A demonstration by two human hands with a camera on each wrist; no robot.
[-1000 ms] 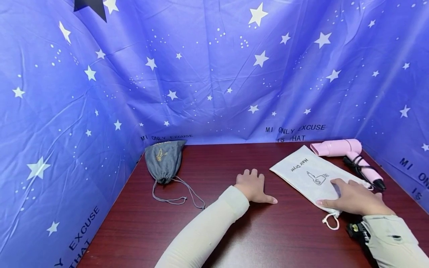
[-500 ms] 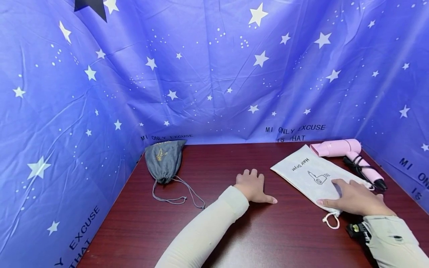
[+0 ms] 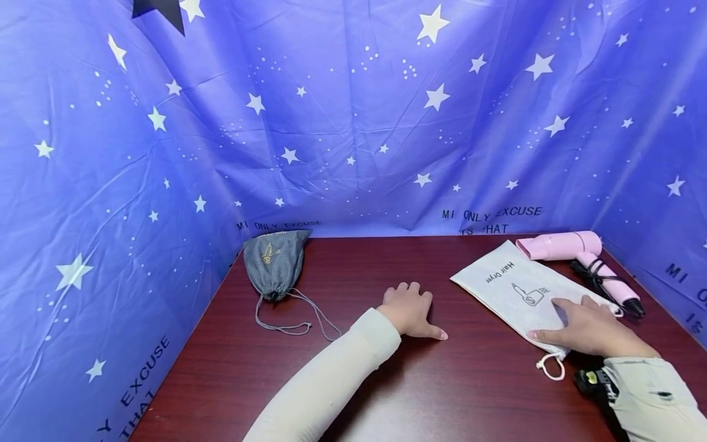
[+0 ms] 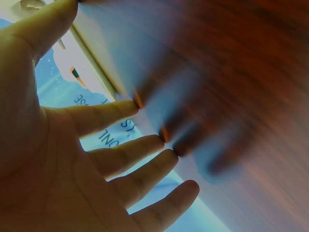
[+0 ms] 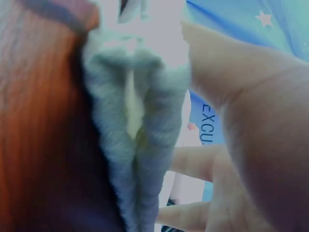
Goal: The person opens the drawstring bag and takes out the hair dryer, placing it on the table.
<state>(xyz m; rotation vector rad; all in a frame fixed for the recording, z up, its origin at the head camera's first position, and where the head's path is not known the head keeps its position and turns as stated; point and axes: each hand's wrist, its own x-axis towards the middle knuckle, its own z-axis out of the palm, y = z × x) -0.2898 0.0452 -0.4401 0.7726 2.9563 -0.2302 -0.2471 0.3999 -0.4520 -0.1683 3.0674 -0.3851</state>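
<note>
A white drawstring bag (image 3: 499, 291) printed "Hair Dryer" lies flat at the right of the table. My right hand (image 3: 599, 328) rests on its mouth end, thumb and fingers spread over the cloth. In the right wrist view the folded edge of the bag's mouth (image 5: 130, 121) fills the middle, beside the thumb. Beyond the bag lies a pink hair dryer (image 3: 569, 245), its black cord wound round the handle. My left hand (image 3: 407, 312) holds nothing; its fingertips touch the table in the middle. The left wrist view shows its palm (image 4: 63, 174) and spread fingers.
A grey drawstring bag (image 3: 276, 264) lies at the table's back left, its cords (image 3: 293, 330) trailing toward the left forearm. Blue star-printed cloth (image 3: 331, 123) walls the back and both sides of the dark red table (image 3: 353, 264).
The head view has turned slightly left. My left hand has shifted a little to the left over the table. The right hand stays on the white bag, and the bags and hair dryer lie still.
</note>
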